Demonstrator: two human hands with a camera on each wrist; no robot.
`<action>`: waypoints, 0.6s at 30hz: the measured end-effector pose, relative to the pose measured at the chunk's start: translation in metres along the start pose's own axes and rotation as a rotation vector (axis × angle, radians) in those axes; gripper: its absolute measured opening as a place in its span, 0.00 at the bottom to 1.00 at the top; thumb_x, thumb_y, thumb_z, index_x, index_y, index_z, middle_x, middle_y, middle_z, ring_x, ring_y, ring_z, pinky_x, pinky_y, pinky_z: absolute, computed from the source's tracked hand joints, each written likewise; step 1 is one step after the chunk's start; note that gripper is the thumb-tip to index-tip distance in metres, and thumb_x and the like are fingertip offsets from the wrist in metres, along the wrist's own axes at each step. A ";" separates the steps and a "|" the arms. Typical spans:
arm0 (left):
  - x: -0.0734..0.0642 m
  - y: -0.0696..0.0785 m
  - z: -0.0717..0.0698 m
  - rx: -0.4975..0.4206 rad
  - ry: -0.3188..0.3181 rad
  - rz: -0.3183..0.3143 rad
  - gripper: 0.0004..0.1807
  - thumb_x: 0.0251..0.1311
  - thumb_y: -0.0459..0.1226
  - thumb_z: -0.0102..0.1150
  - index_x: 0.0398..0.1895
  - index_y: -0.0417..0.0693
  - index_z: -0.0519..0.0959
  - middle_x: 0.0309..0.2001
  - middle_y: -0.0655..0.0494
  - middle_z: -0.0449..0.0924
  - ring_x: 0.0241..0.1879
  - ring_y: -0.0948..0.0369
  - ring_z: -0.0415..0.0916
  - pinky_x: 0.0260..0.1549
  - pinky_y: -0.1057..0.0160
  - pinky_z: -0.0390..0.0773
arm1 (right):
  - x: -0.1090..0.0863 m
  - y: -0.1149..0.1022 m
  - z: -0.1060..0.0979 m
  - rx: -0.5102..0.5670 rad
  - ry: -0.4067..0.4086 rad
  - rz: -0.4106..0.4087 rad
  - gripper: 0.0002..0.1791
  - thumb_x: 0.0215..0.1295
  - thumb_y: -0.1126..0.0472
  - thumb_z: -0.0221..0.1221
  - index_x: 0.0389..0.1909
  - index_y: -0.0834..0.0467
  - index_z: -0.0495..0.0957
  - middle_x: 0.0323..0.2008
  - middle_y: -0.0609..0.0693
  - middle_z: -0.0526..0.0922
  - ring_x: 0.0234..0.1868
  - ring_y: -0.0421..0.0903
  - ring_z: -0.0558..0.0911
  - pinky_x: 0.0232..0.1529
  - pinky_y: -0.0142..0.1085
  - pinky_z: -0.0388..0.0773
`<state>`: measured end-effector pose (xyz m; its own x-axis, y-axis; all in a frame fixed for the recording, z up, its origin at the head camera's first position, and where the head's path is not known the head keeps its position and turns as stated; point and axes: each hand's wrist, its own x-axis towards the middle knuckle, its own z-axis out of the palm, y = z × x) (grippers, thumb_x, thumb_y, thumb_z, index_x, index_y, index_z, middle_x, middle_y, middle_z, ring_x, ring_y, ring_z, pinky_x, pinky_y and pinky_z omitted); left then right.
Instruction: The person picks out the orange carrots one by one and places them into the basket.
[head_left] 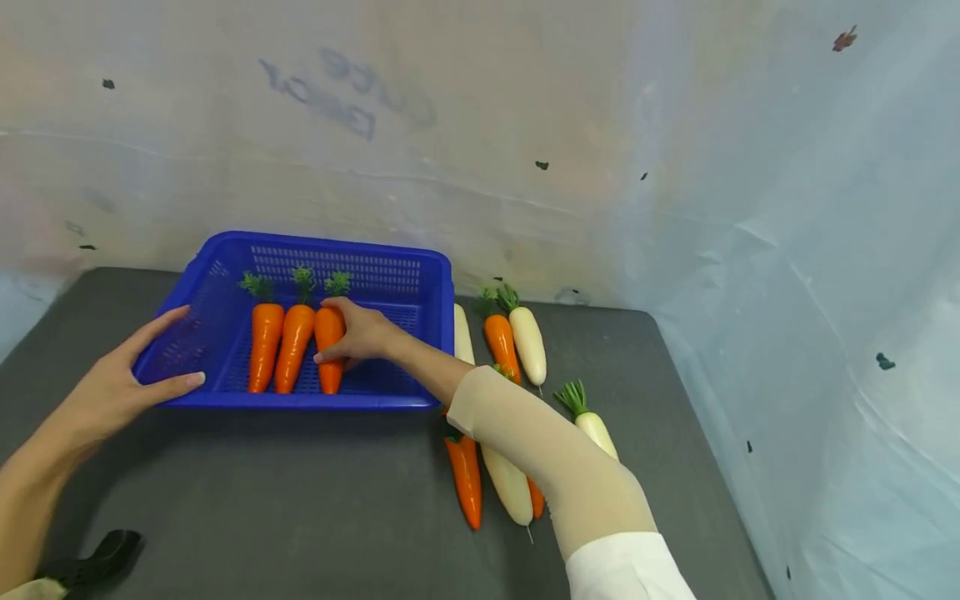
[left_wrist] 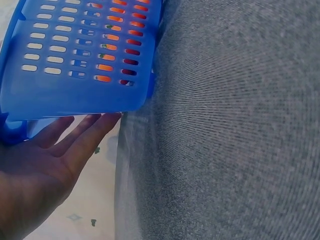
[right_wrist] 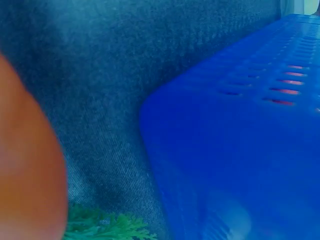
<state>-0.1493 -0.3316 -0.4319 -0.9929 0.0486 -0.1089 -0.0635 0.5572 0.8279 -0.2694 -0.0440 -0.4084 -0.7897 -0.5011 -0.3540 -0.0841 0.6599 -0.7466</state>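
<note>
A blue plastic basket with slotted walls holds three orange carrots, their green tops toward its far wall. My left hand grips the basket's near left corner, thumb over the rim; in the left wrist view its fingers lie against the end wall. Inside, my right hand pinches the rightmost carrot between thumb and fingers. The middle carrot and the left carrot lie beside it. Only part of the right hand shows in the right wrist view, beside green leaves.
Right of the basket, several carrots and white radishes lie on the dark grey table, partly hidden by my right arm. Among them are a white radish, a carrot and another radish. Plastic sheeting hangs behind the table.
</note>
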 end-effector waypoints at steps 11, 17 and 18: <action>0.001 0.001 -0.002 0.018 -0.008 -0.018 0.53 0.65 0.46 0.63 0.78 0.77 0.33 0.76 0.28 0.29 0.66 0.19 0.42 0.56 0.19 0.45 | 0.004 0.002 -0.001 -0.168 0.020 -0.094 0.50 0.54 0.57 0.75 0.75 0.46 0.58 0.63 0.53 0.75 0.46 0.41 0.83 0.37 0.22 0.77; 0.002 0.002 -0.002 0.024 -0.023 -0.024 0.52 0.66 0.46 0.62 0.79 0.76 0.33 0.76 0.27 0.27 0.64 0.18 0.45 0.54 0.18 0.48 | 0.003 0.005 -0.006 -0.081 -0.013 -0.098 0.47 0.57 0.60 0.72 0.76 0.47 0.60 0.66 0.54 0.72 0.30 0.43 0.87 0.34 0.25 0.80; 0.002 0.002 -0.002 0.024 -0.023 -0.023 0.52 0.66 0.46 0.62 0.79 0.76 0.33 0.76 0.27 0.27 0.64 0.18 0.45 0.54 0.18 0.48 | 0.002 0.005 -0.007 -0.073 -0.005 -0.099 0.47 0.58 0.60 0.72 0.76 0.47 0.60 0.66 0.55 0.72 0.30 0.43 0.87 0.34 0.25 0.79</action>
<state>-0.1512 -0.3323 -0.4297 -0.9886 0.0546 -0.1406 -0.0835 0.5782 0.8116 -0.2757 -0.0375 -0.4090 -0.7722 -0.5684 -0.2840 -0.2053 0.6461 -0.7351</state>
